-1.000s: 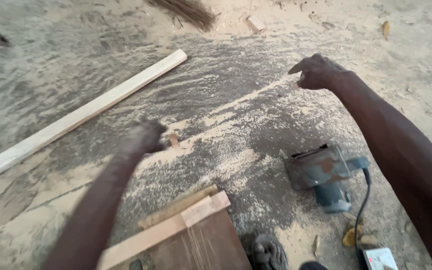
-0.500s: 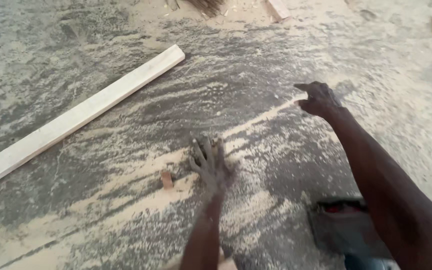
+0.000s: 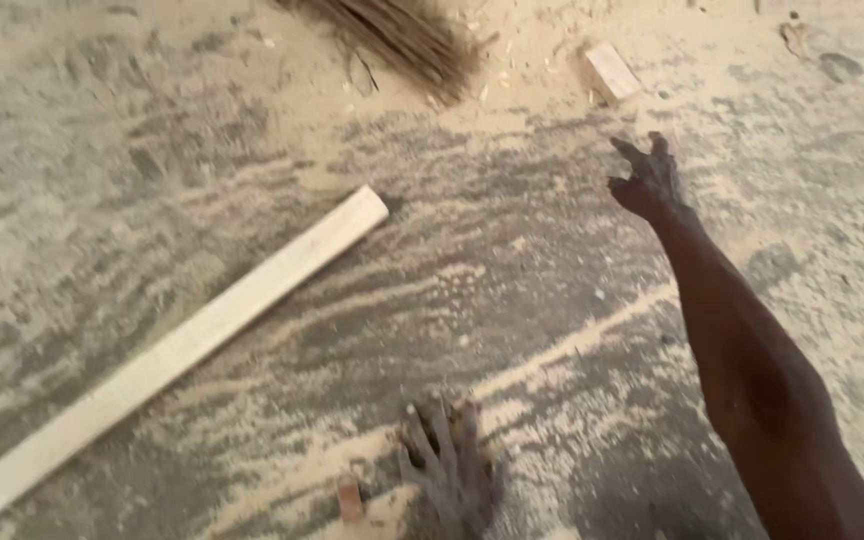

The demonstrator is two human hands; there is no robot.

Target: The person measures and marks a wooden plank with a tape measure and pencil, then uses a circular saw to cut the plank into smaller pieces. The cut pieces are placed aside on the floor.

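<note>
My left hand (image 3: 449,466) lies flat on the sawdust-covered floor at the bottom centre, fingers spread and holding nothing. A small reddish wood scrap (image 3: 351,497) lies just to its left. My right hand (image 3: 647,183) is stretched forward at the upper right, fingers loosely curled and apart, empty, above the floor. A small pale wood block (image 3: 612,72) lies beyond it. A long pale wooden batten (image 3: 167,358) lies diagonally across the floor to the left of both hands.
The bristles of a broom (image 3: 407,35) reach in from the top centre. Sawdust (image 3: 552,350) streaks the grey concrete floor in bands. Small debris lies at the top right.
The view has tilted forward, so the power tool and the wooden piece near me have left the frame. My left hand came down flat on the floor; my right arm reached farther forward.
</note>
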